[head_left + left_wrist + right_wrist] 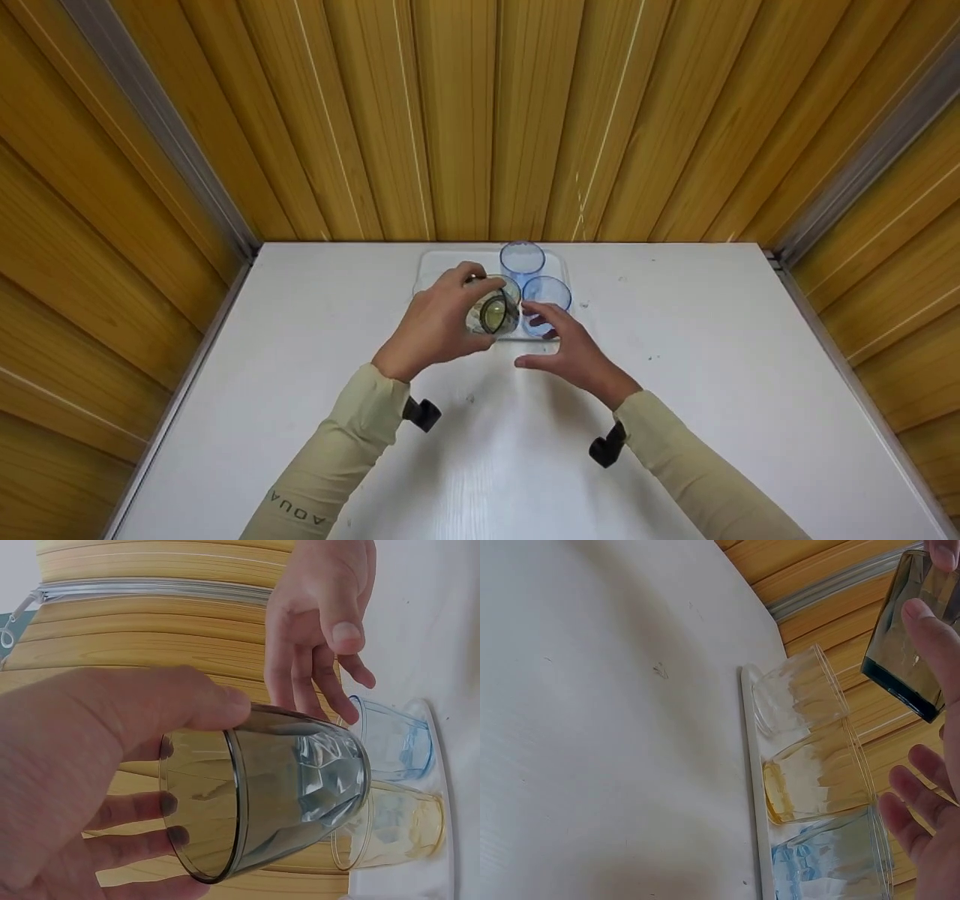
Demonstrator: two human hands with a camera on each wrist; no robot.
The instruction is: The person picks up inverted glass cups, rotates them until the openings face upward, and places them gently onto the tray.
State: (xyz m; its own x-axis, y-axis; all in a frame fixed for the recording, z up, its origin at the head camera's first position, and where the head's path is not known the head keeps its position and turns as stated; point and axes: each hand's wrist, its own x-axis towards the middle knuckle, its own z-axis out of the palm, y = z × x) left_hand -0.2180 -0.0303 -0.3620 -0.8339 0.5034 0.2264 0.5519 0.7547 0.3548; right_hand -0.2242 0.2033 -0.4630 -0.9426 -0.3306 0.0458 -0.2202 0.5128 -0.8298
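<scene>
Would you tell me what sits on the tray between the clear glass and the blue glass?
A yellow-tinted glass stands between the clear glass and the blue glass on the white tray; the right wrist view shows the row best.

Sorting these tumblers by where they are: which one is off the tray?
The smoky grey tumbler, gripped in the left hand and tilted above the tray. The blue, yellow and clear ones stand on it.

The tray (433, 264) lies at the table's (712, 375) far edge, glasses (522, 261) standing on it, the held glass (495, 313) above them.
</scene>
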